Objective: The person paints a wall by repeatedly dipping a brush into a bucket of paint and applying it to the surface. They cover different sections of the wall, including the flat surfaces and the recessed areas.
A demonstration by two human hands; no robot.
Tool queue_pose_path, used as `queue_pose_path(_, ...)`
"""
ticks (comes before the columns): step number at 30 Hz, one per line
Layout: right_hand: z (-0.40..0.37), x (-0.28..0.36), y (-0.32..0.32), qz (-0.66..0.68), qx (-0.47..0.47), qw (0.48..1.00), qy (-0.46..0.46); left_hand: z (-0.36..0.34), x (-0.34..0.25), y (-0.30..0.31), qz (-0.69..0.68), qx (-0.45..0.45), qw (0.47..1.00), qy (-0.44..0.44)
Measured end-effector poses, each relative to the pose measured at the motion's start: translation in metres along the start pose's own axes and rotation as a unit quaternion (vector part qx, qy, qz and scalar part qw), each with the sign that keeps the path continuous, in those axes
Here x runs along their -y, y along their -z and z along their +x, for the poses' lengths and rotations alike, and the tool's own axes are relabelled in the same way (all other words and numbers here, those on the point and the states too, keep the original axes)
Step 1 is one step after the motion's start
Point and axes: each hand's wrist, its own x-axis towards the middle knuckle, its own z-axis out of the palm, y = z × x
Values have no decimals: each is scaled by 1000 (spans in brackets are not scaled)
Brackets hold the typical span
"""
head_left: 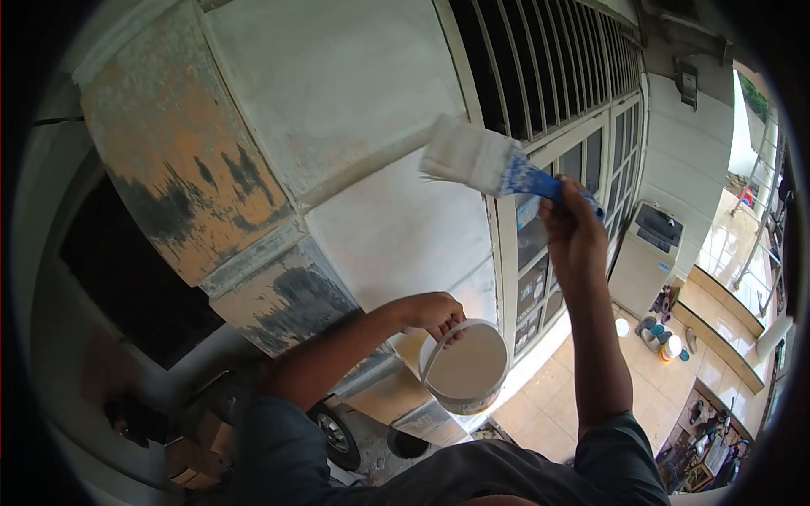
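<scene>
My right hand [575, 221] is closed around the blue handle of a wide paintbrush [477, 158], raised in front of the wall. White paint coats its bristles and spatters the blue part. My left hand [439, 315] grips the rim of a paint bucket [466, 369] holding pale, off-white paint, tilted toward me at chest height. Behind both hands is a wall with white-painted panels [396, 232]. To the left, wall sections [181, 160] show worn orange and dark grey patches.
A barred window [540, 72] runs along the wall's right side. Below on the tiled floor [582, 379] are a washing machine [648, 253], several shoes [650, 327] and a small white tub [671, 347]. Tiled steps [717, 325] rise at right. A wheel [337, 434] shows at lower left.
</scene>
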Motion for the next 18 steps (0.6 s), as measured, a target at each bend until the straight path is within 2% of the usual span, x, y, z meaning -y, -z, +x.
queue_pose_path(1,2,-10,-21,-18,0,999,30,2,3,0,0,1,1000,1)
queue_pose_path(3,3,-26,-59,-103,56,991,70,7,12,2,-3,6,1000,3)
queue_pose_path(6,1,-45,-96,-219,132,962,100,11,29,5,-33,4,999,6)
queue_pose_path(9,2,-63,-117,-284,165,934,143,18,40,-2,-40,-9,999,-15)
queue_pose_path(13,9,-85,-132,-283,191,926,158,15,38,-7,-28,-15,999,-38)
queue_pose_path(16,18,-90,-126,-350,183,882,256,9,32,-12,-19,-25,999,-34)
queue_pose_path(18,33,-87,-109,-386,136,862,299,6,30,-9,-8,-25,999,-29)
